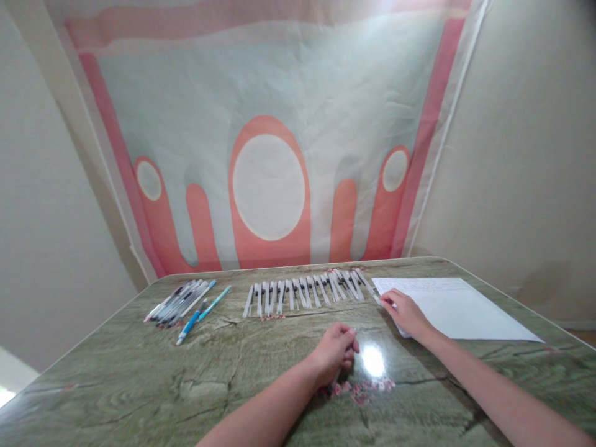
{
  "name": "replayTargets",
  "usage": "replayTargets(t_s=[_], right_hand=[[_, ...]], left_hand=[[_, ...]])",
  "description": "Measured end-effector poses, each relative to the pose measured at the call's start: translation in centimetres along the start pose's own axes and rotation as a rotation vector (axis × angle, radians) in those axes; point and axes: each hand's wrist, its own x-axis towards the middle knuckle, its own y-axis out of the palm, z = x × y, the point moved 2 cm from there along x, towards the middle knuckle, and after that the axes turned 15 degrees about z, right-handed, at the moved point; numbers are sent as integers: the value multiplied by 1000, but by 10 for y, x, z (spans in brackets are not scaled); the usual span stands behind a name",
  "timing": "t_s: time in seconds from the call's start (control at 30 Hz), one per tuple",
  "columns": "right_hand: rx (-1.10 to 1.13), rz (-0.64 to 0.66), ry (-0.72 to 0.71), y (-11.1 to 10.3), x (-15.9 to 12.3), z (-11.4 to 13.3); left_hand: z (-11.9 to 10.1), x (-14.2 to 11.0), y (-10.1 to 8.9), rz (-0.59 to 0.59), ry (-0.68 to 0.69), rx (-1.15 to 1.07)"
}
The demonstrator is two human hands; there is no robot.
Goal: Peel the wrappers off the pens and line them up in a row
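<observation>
My left hand is closed in the middle of the table, its fingers wrapped around a thin pen. Only the ends of that pen show, and its lower one looks dark. Farther right, my right hand pinches the near end of a slim clear pen, at the right end of a row. The row of clear pens with black parts stretches leftward from there, many lying side by side. Beneath my right hand and wrist lies the left part of a white paper sheet with faint writing along its top.
At the left is a pile of mixed pens, with a blue pen and a turquoise pen beside it. The wood-patterned table reaches back to a printed cloth. Light glares off the tabletop near my left hand.
</observation>
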Motion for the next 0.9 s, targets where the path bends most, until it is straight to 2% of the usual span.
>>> replayTargets(t_s=[0.67, 0.8, 0.9], right_hand=[[-94, -33, -21, 6, 0, -7], [-46, -104, -22, 0, 0, 2], [40, -115, -39, -7, -4, 24]], left_hand=[[3, 1, -2, 5, 5, -44], [2, 2, -6, -4, 74, -185], [-2, 5, -12, -56, 198, -353]])
